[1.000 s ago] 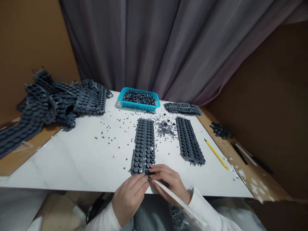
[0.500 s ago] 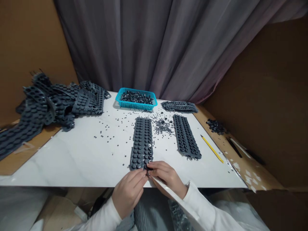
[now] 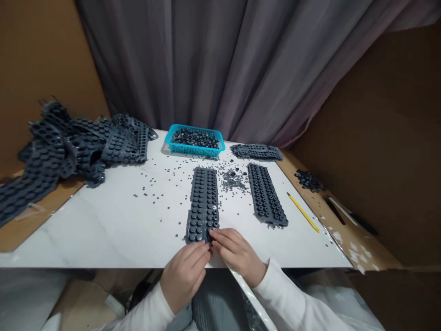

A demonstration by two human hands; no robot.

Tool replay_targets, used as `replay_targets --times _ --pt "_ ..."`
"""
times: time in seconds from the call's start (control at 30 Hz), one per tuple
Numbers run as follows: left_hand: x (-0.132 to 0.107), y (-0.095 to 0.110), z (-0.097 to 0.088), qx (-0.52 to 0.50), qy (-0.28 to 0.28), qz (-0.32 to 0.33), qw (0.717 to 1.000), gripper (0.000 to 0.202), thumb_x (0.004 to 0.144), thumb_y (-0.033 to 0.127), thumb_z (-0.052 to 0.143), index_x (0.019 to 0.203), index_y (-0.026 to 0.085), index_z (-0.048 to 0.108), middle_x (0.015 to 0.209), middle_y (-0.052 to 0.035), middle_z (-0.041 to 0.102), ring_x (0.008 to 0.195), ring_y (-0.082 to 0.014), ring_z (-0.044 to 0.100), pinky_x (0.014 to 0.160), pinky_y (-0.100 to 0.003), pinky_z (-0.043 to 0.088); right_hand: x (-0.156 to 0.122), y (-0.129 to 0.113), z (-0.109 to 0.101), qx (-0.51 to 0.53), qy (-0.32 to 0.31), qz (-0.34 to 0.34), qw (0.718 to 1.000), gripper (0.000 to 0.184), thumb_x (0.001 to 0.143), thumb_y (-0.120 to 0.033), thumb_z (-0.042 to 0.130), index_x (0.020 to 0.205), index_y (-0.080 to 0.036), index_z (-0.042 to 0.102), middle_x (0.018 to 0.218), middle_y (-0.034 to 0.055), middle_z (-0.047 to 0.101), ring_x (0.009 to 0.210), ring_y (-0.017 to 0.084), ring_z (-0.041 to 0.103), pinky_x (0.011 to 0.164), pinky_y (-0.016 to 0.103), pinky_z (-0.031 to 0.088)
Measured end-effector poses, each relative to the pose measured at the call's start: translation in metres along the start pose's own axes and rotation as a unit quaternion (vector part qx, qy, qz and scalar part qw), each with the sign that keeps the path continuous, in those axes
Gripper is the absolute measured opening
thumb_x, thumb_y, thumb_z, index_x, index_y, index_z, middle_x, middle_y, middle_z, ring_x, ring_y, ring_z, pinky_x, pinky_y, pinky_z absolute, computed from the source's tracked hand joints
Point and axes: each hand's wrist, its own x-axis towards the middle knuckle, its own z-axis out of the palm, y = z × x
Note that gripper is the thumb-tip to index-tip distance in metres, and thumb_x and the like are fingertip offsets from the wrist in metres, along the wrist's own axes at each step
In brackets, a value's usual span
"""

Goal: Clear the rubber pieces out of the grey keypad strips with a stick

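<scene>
A dark grey rubber sheet (image 3: 204, 193) with rows of round, raised buttons lies lengthwise in front of me, its near end at my fingers. My left hand (image 3: 186, 273) is closed, its fingertips pinching the sheet's near edge. At the near right corner, my right hand (image 3: 237, 253) has thumb and fingers closed on the buttons there. My fingers hide that corner, and I cannot make out any small piece between them. A similar sheet (image 3: 267, 195) lies to the right, showing rings with holes. Tiny dark discs (image 3: 232, 180) are scattered between the two sheets.
Behind stands a turquoise basket (image 3: 195, 149) of small black pieces. A heap of dark moulded sheets (image 3: 69, 147) fills the left, with stacked strips (image 3: 257, 152) at the back right. A yellow pencil (image 3: 303, 212), black pieces (image 3: 308, 180) and a black-handled tool (image 3: 363, 224) lie right.
My right hand has shifted slightly upward and its fingers have closed in on the sheet's corner. The white strip below my right wrist sits lower. My left hand stays nearly still.
</scene>
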Motion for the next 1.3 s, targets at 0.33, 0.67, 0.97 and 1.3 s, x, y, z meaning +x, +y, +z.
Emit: replay_targets --times 0.33,0.67,0.97,1.3 --pt "-0.002 0.0 0.002 -0.009 -0.004 -0.012 1.0 0.035 0.08 0.002 0.038 0.104 0.014 0.061 0.105 -0.0075 0.067 0.1 -0.0209 0.06 0.084 -0.035 0.053 -0.002 0.001 -0.006 0.056 0.018 0.077 0.995 0.02 0.092 -0.014 0.045 0.106 -0.013 0.06 0.118 0.016 0.063 0.111 0.023 0.057 0.089 0.04 0.053" --pt "-0.004 0.001 0.005 0.006 0.001 -0.02 1.0 0.037 0.083 0.003 0.035 0.106 0.016 0.061 0.107 -0.0075 0.066 0.102 -0.0194 0.059 0.086 -0.034 0.051 0.004 -0.002 -0.013 0.251 0.047 0.245 0.935 0.009 0.086 -0.017 0.056 0.093 -0.019 0.062 0.111 0.0117 0.067 0.108 0.021 0.061 0.091 0.035 0.051" --pt "-0.002 0.001 0.003 0.013 -0.002 -0.006 1.0 0.035 0.083 0.003 0.036 0.105 0.013 0.061 0.106 -0.0079 0.066 0.101 -0.02 0.06 0.085 -0.033 0.05 0.005 -0.004 -0.012 0.284 0.012 0.193 0.939 0.009 0.086 -0.019 0.056 0.094 -0.018 0.061 0.106 0.013 0.069 0.108 0.021 0.061 0.092 0.037 0.05" --pt "0.0 0.002 0.002 0.02 -0.011 -0.014 1.0 0.037 0.079 0.003 0.038 0.106 0.015 0.061 0.107 -0.0077 0.066 0.1 -0.0192 0.06 0.085 -0.032 0.051 0.001 -0.001 -0.005 0.213 -0.004 0.132 0.968 0.01 0.089 -0.016 0.051 0.091 -0.018 0.06 0.106 0.0115 0.069 0.109 0.02 0.06 0.09 0.036 0.052"
